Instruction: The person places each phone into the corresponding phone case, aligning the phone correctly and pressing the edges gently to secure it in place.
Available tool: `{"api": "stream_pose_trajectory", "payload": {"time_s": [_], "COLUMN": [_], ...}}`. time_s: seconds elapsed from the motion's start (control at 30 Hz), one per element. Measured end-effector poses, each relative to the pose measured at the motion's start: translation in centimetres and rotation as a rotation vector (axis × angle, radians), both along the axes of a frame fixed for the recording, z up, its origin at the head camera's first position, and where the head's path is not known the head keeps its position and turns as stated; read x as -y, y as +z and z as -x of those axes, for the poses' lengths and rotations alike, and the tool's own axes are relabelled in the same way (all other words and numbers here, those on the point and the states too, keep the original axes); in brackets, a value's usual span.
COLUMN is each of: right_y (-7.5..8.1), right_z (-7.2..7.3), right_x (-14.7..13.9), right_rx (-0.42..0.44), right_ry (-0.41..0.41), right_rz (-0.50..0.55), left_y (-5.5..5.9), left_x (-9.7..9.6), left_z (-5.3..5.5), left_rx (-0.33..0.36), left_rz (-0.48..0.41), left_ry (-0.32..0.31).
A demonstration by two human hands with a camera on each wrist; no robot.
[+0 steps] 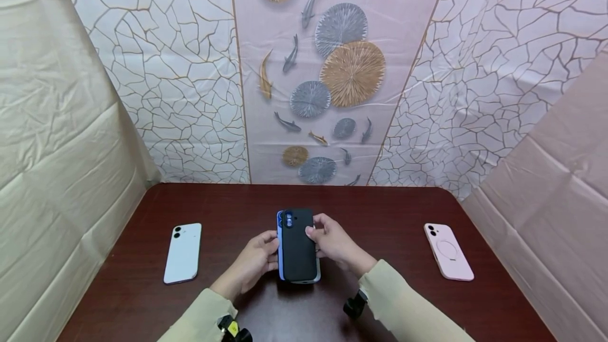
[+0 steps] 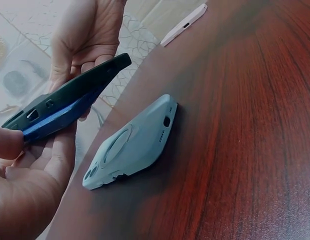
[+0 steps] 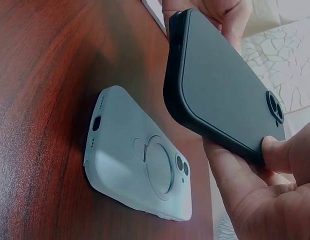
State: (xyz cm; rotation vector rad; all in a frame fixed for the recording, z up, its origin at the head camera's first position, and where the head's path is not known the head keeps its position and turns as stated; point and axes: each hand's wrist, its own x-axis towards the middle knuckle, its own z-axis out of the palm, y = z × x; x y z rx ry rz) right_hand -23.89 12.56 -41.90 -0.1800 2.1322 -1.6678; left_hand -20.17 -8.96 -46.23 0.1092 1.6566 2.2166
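Above the middle of the table, both hands hold a black phone case (image 1: 299,249) with a blue phone (image 1: 280,255) against its underside. Along the left side the blue edge sticks out from the black one. My left hand (image 1: 254,260) pinches that left side, its thumb on the edge in the left wrist view. On the opposite side, my right hand (image 3: 265,185) grips the case, thumb on the back and fingers beneath. Under them on the table lies a pale grey-blue cased phone (image 3: 140,160) with a ring on its back; the head view mostly hides it.
A white phone (image 1: 183,252) lies back up at the table's left, and a pink phone (image 1: 448,252) with a ring outline at the right. The dark red-brown table (image 1: 228,210) ends against patterned cloth (image 1: 309,120) at the back, with plain cloth on both sides.
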Motion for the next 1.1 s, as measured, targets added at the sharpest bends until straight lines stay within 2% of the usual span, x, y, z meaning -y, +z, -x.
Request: {"api": "stream_pose_trajectory", "payload": {"time_s": [0.17, 0.43, 0.87, 1.1], "right_y": [0.0, -0.3, 0.1, 0.2], "right_z": [-0.1, -0.2, -0.2, -0.4], "right_x": [0.3, 0.4, 0.0, -0.2], "right_rx": [0.003, -0.001, -0.021, -0.003], "right_ry": [-0.013, -0.036, -0.012, 0.013], "right_rz": [-0.008, -0.05, -0.055, 0.0], "left_y": [0.1, -0.1, -0.2, -0.1], "left_x": [-0.3, -0.9, -1.2, -1.0], "left_z": [-0.1, 0.1, 0.0, -0.3], "left_rx": [-0.009, -0.073, -0.104, -0.106], "left_rz": [-0.012, 0.103, 0.215, 0.28], "left_ry": [0.008, 0.029, 0.058, 0.05]}}
